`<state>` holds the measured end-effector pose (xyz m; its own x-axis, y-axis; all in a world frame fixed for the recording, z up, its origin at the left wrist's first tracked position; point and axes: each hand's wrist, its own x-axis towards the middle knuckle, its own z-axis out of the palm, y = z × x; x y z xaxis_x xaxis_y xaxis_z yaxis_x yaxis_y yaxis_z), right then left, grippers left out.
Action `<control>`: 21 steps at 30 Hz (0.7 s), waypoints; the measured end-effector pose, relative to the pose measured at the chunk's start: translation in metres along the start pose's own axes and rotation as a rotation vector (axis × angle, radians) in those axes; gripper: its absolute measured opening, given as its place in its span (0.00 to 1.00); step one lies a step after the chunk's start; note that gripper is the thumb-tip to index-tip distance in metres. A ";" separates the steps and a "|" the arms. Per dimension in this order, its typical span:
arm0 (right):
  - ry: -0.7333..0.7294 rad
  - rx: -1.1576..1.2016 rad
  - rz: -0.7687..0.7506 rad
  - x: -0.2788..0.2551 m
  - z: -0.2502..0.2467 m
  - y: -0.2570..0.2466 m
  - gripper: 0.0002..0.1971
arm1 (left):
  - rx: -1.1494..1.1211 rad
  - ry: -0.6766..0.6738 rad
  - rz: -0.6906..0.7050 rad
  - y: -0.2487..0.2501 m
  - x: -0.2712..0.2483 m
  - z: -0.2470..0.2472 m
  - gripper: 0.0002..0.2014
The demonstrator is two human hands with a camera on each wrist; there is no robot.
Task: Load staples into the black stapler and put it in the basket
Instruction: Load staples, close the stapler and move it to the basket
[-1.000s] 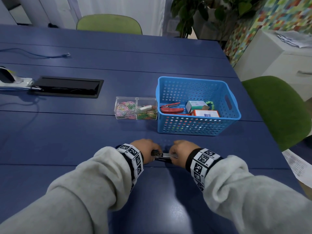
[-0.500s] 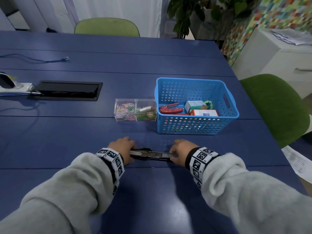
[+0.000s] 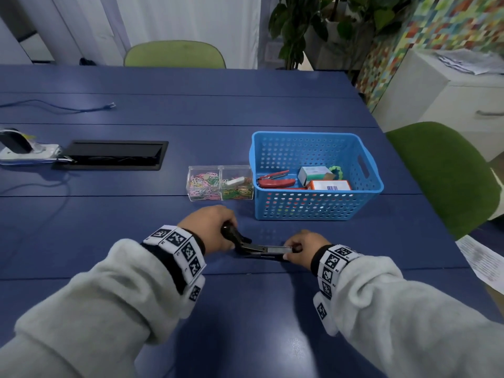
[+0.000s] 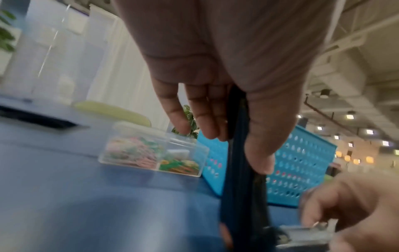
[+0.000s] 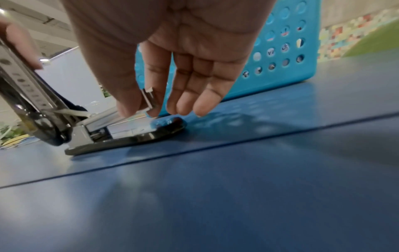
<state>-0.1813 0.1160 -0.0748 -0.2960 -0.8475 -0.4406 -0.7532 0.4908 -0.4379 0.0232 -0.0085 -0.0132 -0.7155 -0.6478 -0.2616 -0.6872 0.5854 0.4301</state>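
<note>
My black stapler (image 3: 255, 248) lies hinged open on the blue table (image 3: 245, 323), just in front of the blue basket (image 3: 316, 205) and apart from it. Its flat base rests on the table, and the metal staple channel lies along it, pointing to my right. The black top arm is swung up and back to my left, tilted away from the channel.

My left hand (image 3: 210, 227) grips that raised top arm: in the left wrist view the thumb presses one side of the dark arm and the fingers lie along the other, loosely bent. My right hand (image 3: 300, 251) is at the far end of the channel. In the right wrist view its thumb and forefinger pinch a short strip of staples (image 5: 149, 98), held just above the open end of the channel; the other fingers hang straight and relaxed beside it. Whether the strip already touches the channel I cannot quite tell, as the thumb covers that spot.

Inside the basket lie a red stapler (image 3: 275, 181), a white and green box (image 3: 313, 173) and an orange and white box (image 3: 328, 184). Touching the basket's left wall stands a clear two-part box of coloured paper clips (image 3: 219, 183). Farther left on the table is a black recessed hatch (image 3: 114, 154).
</note>
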 end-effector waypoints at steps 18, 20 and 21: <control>-0.028 0.090 0.035 -0.001 0.005 0.006 0.21 | 0.037 -0.242 0.003 0.040 0.047 0.076 0.23; -0.026 0.136 0.038 -0.003 0.008 0.009 0.19 | 0.122 -0.258 -0.001 0.039 0.046 0.078 0.23; -0.014 0.159 0.039 -0.004 0.009 0.010 0.16 | 0.145 -0.256 0.004 0.039 0.046 0.079 0.21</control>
<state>-0.1824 0.1258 -0.0848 -0.3135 -0.8250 -0.4702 -0.6386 0.5497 -0.5386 -0.0462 0.0229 -0.0767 -0.7137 -0.5120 -0.4780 -0.6821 0.6632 0.3081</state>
